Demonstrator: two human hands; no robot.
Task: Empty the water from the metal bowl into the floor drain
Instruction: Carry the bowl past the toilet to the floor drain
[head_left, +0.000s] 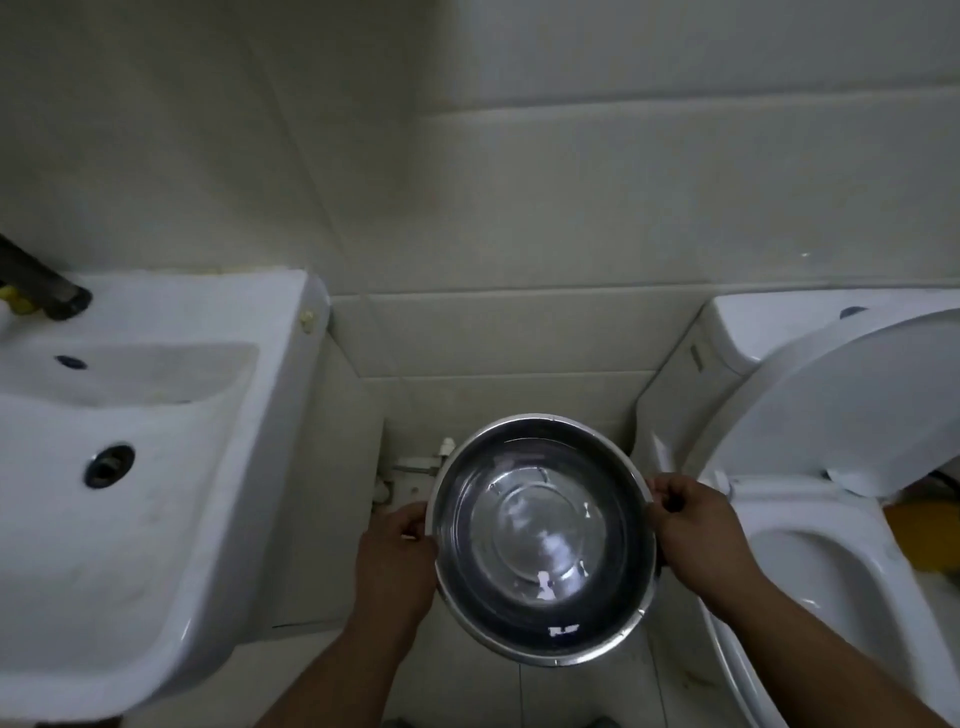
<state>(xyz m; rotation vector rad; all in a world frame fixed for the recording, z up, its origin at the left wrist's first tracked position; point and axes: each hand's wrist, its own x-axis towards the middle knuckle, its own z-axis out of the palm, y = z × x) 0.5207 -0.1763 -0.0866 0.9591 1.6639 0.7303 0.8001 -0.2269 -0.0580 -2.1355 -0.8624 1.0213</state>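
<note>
Head view | left hand (395, 545) and right hand (691, 519) pinch opposite rims of metal bowl (540, 540), level, water inside | sink (156, 467) left of bowl, toilet (810, 545) right | floor drain unseen | risk: uneven tilt slops water onto tiles

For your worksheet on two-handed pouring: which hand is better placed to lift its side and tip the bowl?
Neither clearly. The left hand and right hand grip opposite sides of the metal bowl rim, level between sink and toilet. The floor drain is not visible, so the pour direction is unsettled.
</note>
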